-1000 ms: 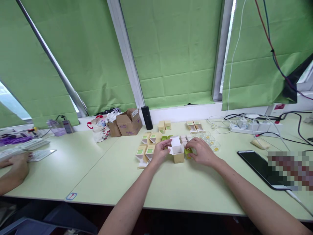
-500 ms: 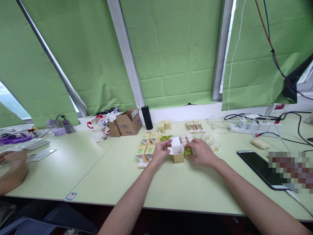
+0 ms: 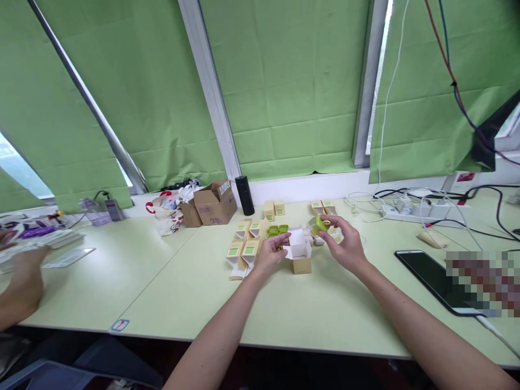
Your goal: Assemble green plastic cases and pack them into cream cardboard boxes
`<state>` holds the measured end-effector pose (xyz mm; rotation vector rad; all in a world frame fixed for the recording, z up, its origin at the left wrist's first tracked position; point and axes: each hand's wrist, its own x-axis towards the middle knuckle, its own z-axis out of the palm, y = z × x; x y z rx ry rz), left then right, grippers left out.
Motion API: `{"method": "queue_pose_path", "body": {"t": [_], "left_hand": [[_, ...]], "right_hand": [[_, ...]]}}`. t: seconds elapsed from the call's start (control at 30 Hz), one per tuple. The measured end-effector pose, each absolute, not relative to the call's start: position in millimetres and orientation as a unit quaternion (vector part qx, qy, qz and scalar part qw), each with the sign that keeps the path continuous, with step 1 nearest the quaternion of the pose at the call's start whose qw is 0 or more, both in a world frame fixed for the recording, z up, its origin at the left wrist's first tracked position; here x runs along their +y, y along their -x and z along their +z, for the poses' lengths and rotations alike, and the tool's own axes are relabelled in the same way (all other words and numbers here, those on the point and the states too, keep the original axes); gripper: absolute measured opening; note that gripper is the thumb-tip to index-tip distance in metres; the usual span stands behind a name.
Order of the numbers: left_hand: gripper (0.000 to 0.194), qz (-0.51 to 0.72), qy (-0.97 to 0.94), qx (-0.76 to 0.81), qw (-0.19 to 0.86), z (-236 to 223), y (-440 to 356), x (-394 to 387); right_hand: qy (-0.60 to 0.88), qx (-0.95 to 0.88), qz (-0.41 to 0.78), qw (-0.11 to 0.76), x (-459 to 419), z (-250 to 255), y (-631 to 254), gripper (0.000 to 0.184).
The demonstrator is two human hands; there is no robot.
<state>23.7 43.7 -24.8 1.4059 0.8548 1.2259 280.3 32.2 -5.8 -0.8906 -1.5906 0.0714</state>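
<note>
My right hand point(image 3: 345, 244) grips a small green container point(image 3: 320, 225) between thumb and fingers, tilted and raised above the table. Its body looks partly see-through, and a pale ring shows at one end. Below and left of it stands a small open kraft box point(image 3: 302, 265), its white inner flaps up. My left hand point(image 3: 270, 253) holds this box by a side flap, thumb and fingers at its left edge. Several similar boxes with green labels point(image 3: 249, 250) stand left of that hand. Behind it sit green lidded pieces point(image 3: 278, 230). Clear cups point(image 3: 335, 234) are partly hidden behind my right hand.
Farther back are paired small boxes point(image 3: 273, 208), a black cylinder point(image 3: 244, 196), a cardboard carton point(image 3: 215, 203) and a bag point(image 3: 166, 214). A phone point(image 3: 436, 281), power strip point(image 3: 422, 210) and cables lie right. Another person's arm point(image 3: 22, 287) rests at far left.
My right hand has lifted the green container from beside the box, up and slightly right, tilting it. The box has shifted slightly right. The other person's hand at left has moved.
</note>
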Motion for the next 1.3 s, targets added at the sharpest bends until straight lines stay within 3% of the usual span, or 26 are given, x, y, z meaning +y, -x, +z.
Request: {"method": "queue_pose_path", "body": {"t": [0.3, 0.8, 1.3], "left_hand": [[0.063, 0.505, -0.606, 0.352, 0.503, -18.1, -27.1, 37.1], [0.062, 0.506, -0.602, 0.347, 0.511, -17.2, -27.3, 35.9], [0.062, 0.509, -0.598, 0.361, 0.504, -17.6, -27.5, 34.2]], "right_hand": [[0.277, -0.742, 0.096, 0.603, 9.6, -9.3, -247.4, 0.033], [0.317, -0.808, 0.127, 0.48, 13.7, -7.8, -259.2, 0.029], [0.345, -0.813, 0.141, 0.446, 10.2, -5.5, -258.7, 0.022]]}}
